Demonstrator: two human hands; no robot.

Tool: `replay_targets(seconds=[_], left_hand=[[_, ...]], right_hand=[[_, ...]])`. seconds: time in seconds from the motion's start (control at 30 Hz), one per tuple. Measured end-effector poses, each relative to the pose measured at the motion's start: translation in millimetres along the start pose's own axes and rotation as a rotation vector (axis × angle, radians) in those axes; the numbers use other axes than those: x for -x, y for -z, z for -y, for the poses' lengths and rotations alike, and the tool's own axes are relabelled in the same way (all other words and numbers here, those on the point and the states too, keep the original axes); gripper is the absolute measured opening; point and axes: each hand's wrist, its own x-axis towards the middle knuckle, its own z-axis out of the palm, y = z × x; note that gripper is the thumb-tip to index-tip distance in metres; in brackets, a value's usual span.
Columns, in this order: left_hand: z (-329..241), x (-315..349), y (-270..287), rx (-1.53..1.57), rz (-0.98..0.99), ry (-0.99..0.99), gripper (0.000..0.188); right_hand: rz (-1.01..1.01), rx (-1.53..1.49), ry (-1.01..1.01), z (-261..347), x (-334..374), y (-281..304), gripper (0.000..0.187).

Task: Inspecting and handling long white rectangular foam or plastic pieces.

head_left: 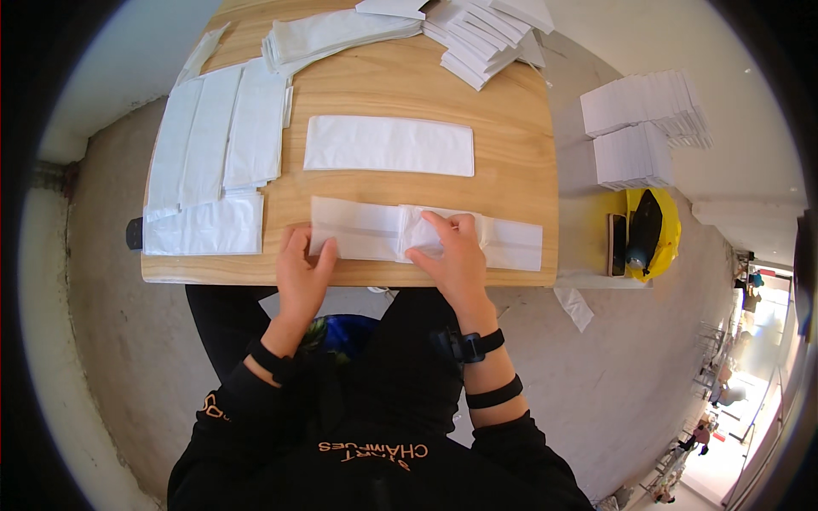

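Note:
A long, flat white strip [358, 223] lies across the table near its front edge, with a greyish band along it. Around its middle sits a bunched white plastic-looking sleeve [412, 223]. My left hand [304, 268] grips the strip's left end, its thumb on the lower corner. My right hand [457, 255] has its thumb and fingers closed on the bunched sleeve, and the strip's right end [515, 245] shows beyond it. Farther back, a separate flat white packet [388, 146] rests on the wood. What lies under my right palm is hidden.
Flat white packets [198, 136] are laid in overlapping rows on the left of the wooden table [366, 85]. Another pile [341, 38] and loose white card pieces [490, 38] occupy its far side. To the right stand white stacks [643, 128] and a yellow bag [666, 234] beside a dark phone-like object [615, 244].

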Motion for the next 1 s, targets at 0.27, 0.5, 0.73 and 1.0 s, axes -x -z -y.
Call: replay_targets(seconds=[0.27,0.5,0.73,1.0], left_hand=[[5,5,12,0.346,0.115,0.350,0.011],[-38,10,-18,0.532,0.141,0.126,0.009],[-73,16,-61,0.235,0.210,-0.132,0.013],[-79,22,-87,0.244,0.359,-0.262,0.036]], right_hand=[[-0.014,0.024,0.054,3,-1,-2,0.061],[-0.037,-0.207,-0.109,1,-4,5,0.042],[0.075,-0.903,-0.345,19,9,34,0.043],[-0.104,-0.898,-0.481,-11,3,24,0.046]])
